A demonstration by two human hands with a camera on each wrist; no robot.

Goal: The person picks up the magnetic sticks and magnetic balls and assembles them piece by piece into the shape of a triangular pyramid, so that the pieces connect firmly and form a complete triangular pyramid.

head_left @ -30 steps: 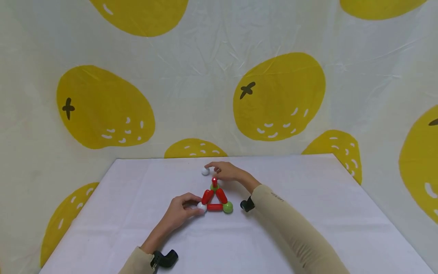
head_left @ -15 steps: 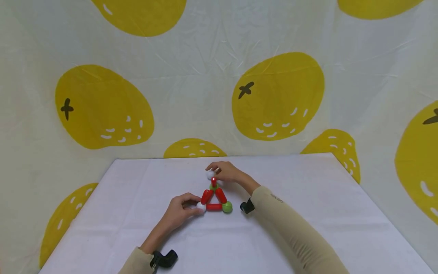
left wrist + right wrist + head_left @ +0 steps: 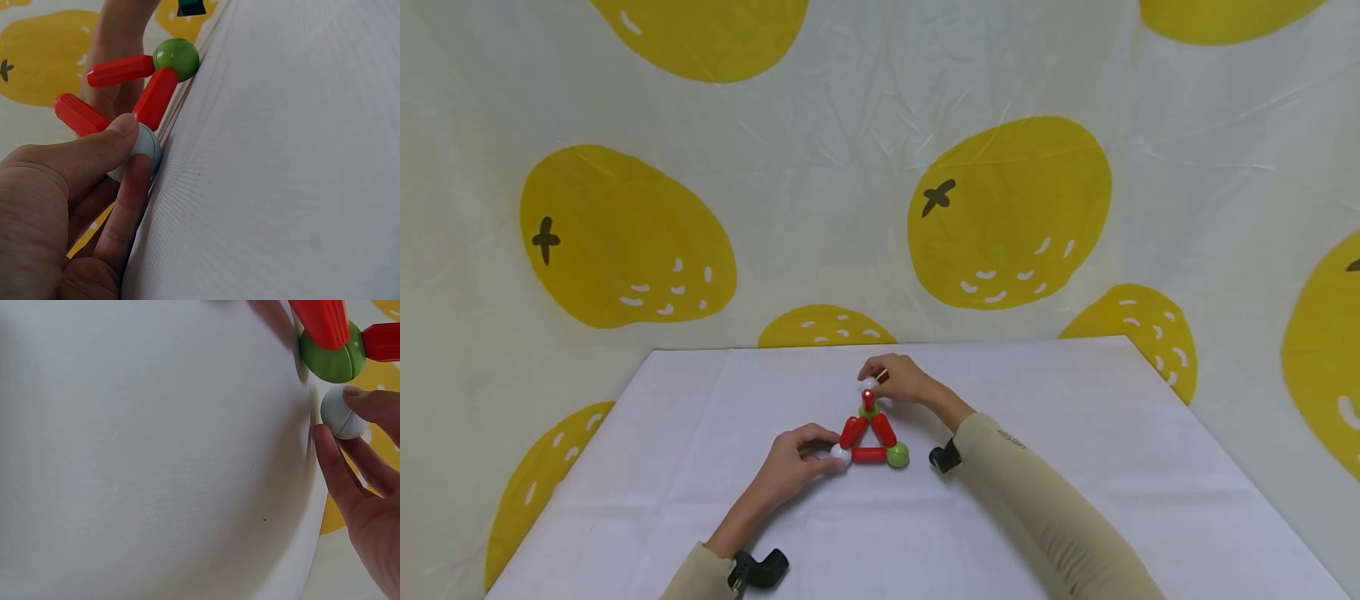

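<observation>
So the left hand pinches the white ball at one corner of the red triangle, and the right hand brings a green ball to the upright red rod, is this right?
Not quite: the ball in the right hand is white, not green, as the right wrist view shows. The rest holds: the left hand pinches the white corner ball of the red triangle, and the right hand is at the upright red rod.

At lower left of the frame, the left hand (image 3: pixel 56 212) pinches a white ball (image 3: pixel 142 149) against the desk (image 3: pixel 281 162). Red rods (image 3: pixel 153 98) run from it up to a green ball (image 3: pixel 176 57).
</observation>
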